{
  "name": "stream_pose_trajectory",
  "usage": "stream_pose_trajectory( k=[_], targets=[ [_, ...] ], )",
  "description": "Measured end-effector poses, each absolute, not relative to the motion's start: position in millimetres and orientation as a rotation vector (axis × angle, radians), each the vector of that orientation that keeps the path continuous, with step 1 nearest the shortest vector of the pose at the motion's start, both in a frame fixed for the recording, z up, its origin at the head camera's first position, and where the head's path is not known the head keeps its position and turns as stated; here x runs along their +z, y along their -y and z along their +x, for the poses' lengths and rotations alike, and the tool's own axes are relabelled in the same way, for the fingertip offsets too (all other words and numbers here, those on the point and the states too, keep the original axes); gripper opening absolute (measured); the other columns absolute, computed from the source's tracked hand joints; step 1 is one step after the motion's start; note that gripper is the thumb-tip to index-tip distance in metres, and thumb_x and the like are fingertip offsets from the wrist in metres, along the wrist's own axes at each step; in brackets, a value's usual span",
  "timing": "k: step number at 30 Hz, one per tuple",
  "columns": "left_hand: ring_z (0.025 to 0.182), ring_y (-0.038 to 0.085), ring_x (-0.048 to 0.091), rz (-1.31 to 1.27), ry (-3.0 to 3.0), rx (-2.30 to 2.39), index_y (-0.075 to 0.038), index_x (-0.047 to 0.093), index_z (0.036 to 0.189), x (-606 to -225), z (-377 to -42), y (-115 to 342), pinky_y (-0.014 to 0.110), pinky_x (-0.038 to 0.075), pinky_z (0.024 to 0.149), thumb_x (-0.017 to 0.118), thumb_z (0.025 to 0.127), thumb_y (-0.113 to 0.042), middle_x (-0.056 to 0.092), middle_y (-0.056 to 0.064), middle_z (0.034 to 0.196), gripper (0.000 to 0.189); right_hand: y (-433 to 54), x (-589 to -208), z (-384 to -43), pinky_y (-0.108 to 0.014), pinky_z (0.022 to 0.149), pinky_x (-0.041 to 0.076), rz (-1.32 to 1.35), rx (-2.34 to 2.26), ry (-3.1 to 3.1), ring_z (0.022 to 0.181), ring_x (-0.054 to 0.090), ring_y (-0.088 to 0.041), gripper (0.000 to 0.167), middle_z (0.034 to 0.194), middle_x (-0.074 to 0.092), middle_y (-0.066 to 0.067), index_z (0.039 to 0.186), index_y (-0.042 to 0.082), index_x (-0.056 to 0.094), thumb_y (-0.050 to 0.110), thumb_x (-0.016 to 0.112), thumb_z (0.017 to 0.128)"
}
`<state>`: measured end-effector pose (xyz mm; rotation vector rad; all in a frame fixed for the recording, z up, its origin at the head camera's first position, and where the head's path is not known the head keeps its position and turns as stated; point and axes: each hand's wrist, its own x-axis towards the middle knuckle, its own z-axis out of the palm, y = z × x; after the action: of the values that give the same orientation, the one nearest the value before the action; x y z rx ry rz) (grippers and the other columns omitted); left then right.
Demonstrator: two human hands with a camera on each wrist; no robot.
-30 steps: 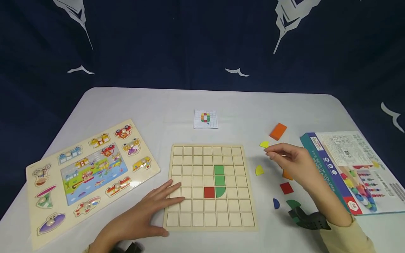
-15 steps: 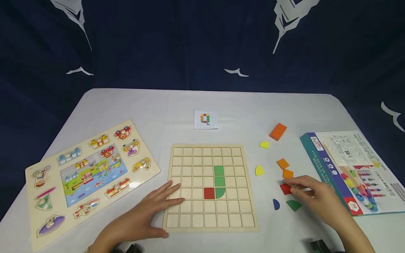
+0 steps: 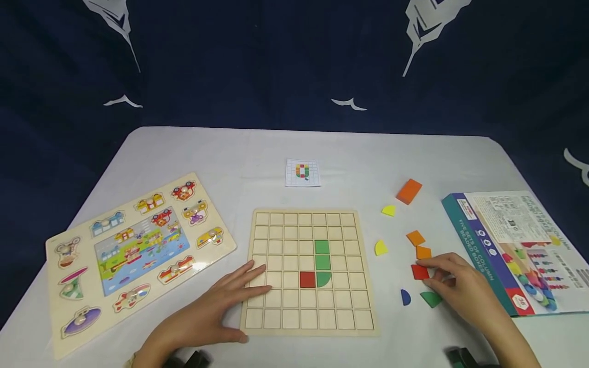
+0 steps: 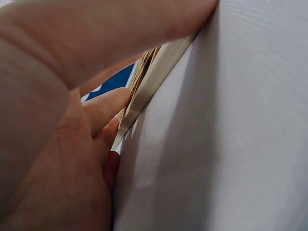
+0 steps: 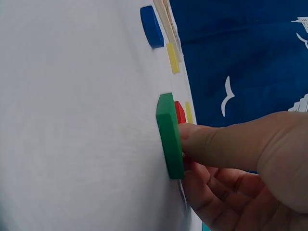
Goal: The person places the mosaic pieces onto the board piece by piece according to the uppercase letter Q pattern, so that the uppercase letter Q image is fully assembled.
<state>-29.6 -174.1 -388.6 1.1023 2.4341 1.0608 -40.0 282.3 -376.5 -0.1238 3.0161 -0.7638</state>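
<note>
My right hand [image 3: 465,289] pinches a red square tile [image 3: 420,272] between thumb and forefinger, on the table right of the grid board. A green quarter-circle piece [image 3: 431,299] lies just below the thumb; in the right wrist view this green piece [image 5: 168,137] stands in front and partly hides the red tile [image 5: 179,112]. My left hand [image 3: 216,306] rests with fairly straight fingers at the left edge of the wooden grid board [image 3: 309,328], thumb by its lower left corner. Set in the board are two green squares [image 3: 322,254], a green quarter circle [image 3: 323,279] and a red square [image 3: 308,279].
Orange squares [image 3: 415,237], yellow quarter circles [image 3: 381,248], a blue half circle [image 3: 405,297] and an orange block [image 3: 409,191] lie right of the board. A pattern card [image 3: 302,182] is behind it. A knob puzzle [image 3: 216,255] sits left, a box [image 3: 506,250] right.
My right hand has come down from beside the upper yellow piece to the red tile, and its fingers have closed on that tile. My left hand stays at the board's edge.
</note>
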Motion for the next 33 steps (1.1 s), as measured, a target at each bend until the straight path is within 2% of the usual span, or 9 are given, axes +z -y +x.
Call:
stream_pose_trajectory(
  k=[6, 11, 17, 26, 33],
  targets=[
    [0.140, 0.024, 0.008, 1.088, -2.424, 1.056, -0.026, 0.041, 0.142, -388.5, -28.9, 174.8, 0.051, 0.029, 0.101, 0.083, 0.067, -0.019, 0.021, 0.000, 0.153, 0.086, -282.0, -377.2, -41.2, -0.019, 0.058, 0.048, -0.062, -0.782, -2.978, 0.069, 0.052, -0.018, 0.034, 0.085, 0.057, -0.005, 0.101, 0.000, 0.065, -0.001, 0.078, 0.070],
    [0.140, 0.024, 0.009, 1.090, -2.431, 1.054, -0.025, 0.041, 0.142, -389.3, -28.2, 175.2, 0.049, 0.029, 0.102, 0.083, 0.066, -0.019, 0.021, 0.000, 0.153, 0.087, -277.9, -373.1, -44.4, -0.020, 0.057, 0.049, -0.060, -0.797, -2.968, 0.068, 0.056, -0.018, 0.025, 0.083, 0.062, -0.005, 0.096, 0.001, 0.065, -0.001, 0.076, 0.074],
    [0.140, 0.024, 0.008, 1.062, -2.411, 1.071, -0.025, 0.041, 0.142, -387.2, -29.5, 174.6, 0.052, 0.030, 0.100, 0.083, 0.067, -0.019, 0.021, 0.000, 0.153, 0.086, -263.6, -356.1, -59.1, -0.019, 0.056, 0.050, -0.213, -0.864, -3.076, 0.067, 0.060, -0.019, 0.017, 0.081, 0.066, -0.006, 0.088, 0.006, 0.068, -0.005, 0.073, 0.075],
    [0.140, 0.024, 0.007, 1.039, -2.394, 1.063, -0.027, 0.041, 0.142, -384.4, -31.7, 173.6, 0.053, 0.030, 0.100, 0.083, 0.066, -0.017, 0.020, -0.003, 0.153, 0.087, -217.9, -330.5, -96.3, -0.014, 0.060, 0.049, -0.511, -1.118, -3.088, 0.066, 0.063, -0.017, 0.017, 0.083, 0.067, -0.006, 0.089, 0.005, 0.068, -0.007, 0.070, 0.078],
    [0.140, 0.024, 0.007, 1.031, -2.396, 1.073, -0.026, 0.042, 0.141, -384.9, -30.4, 173.6, 0.053, 0.029, 0.100, 0.083, 0.067, -0.018, 0.019, -0.001, 0.153, 0.086, -169.5, -346.8, -140.6, -0.033, 0.067, 0.055, -0.372, -1.638, -2.466, 0.074, 0.066, -0.028, 0.012, 0.085, 0.066, -0.015, 0.099, -0.008, 0.062, -0.005, 0.060, 0.087]
  ],
)
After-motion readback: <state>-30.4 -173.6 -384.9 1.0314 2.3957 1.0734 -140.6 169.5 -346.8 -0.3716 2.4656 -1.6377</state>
